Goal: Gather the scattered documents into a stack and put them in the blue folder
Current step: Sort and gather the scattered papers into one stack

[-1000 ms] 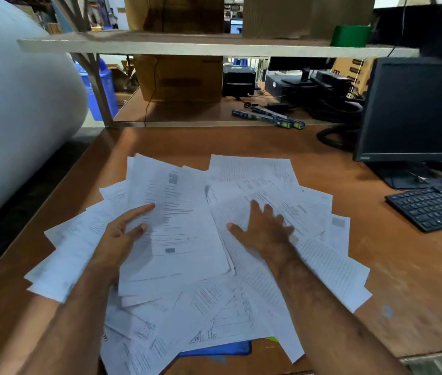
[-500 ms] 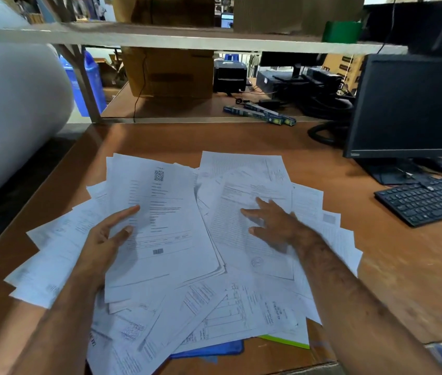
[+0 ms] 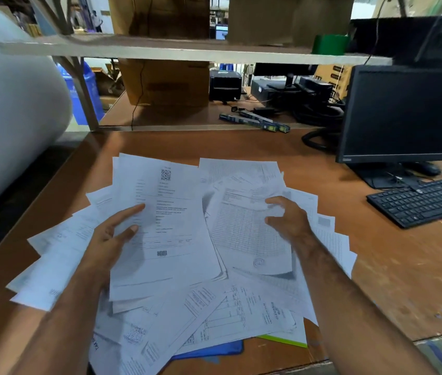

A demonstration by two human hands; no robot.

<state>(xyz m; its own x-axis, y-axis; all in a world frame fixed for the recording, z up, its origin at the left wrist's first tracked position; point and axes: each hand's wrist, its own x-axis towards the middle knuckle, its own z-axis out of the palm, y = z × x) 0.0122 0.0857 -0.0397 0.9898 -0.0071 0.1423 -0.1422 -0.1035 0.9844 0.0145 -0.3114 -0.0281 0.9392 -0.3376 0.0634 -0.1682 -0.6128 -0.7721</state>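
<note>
Several white printed documents [image 3: 241,307] lie fanned across the brown desk [image 3: 403,280]. My left hand [image 3: 108,239] grips the left edge of a small stack [image 3: 165,231] whose top sheet bears a QR code, thumb on top. My right hand [image 3: 287,220] pinches the right edge of a table-printed sheet [image 3: 244,234], which curls up off the pile. A corner of the blue folder [image 3: 214,350] pokes out from under the papers at the near edge, beside a green-edged sheet [image 3: 282,341].
A black monitor [image 3: 403,115] and keyboard [image 3: 422,200] stand at the right. A big white roll [image 3: 11,104] fills the left. A shelf [image 3: 187,51] with cardboard boxes crosses the back, with a printer [image 3: 225,85], cables and long boxes behind.
My right hand has slid right across the pile and curled its fingers around the edge of the table-printed sheet, lifting it. My left hand keeps its hold on the stack.
</note>
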